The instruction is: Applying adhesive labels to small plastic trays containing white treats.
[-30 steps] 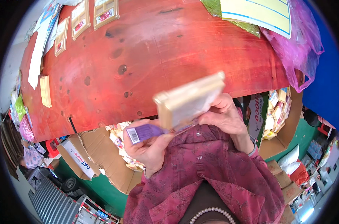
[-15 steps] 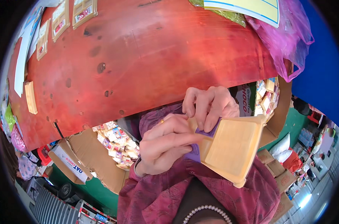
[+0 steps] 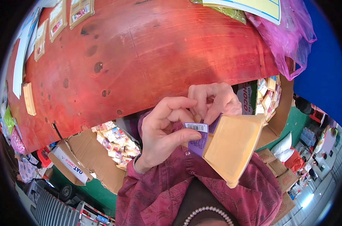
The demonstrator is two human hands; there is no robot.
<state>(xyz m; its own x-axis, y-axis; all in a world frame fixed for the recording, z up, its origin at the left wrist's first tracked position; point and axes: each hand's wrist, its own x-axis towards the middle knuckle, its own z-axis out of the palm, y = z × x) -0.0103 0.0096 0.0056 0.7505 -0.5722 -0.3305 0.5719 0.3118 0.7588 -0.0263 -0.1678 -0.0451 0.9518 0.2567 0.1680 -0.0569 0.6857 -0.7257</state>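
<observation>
A cream plastic tray (image 3: 231,145) is held tilted in front of my chest, just off the near edge of the red table. Along its left part lies a purple printed card (image 3: 198,145), whose upper end carries a white barcode strip. My left hand (image 3: 167,130) pinches this card, thumb on top beside the barcode. My right hand (image 3: 216,100) is closed at the tray's upper side, its fingertips by another strip of purple. What sits under those fingertips is hidden.
The red table (image 3: 148,52) bears several small cream trays (image 3: 58,20) at far left and a pink plastic bag (image 3: 282,37) at far right. Below its edge stand cartons of small packets, one left (image 3: 92,150), one right (image 3: 282,105).
My left hand has turned and risen, its thumb now over the purple card, and the barcode end has come into view. My right fingers have drawn closer together at the tray's upper side.
</observation>
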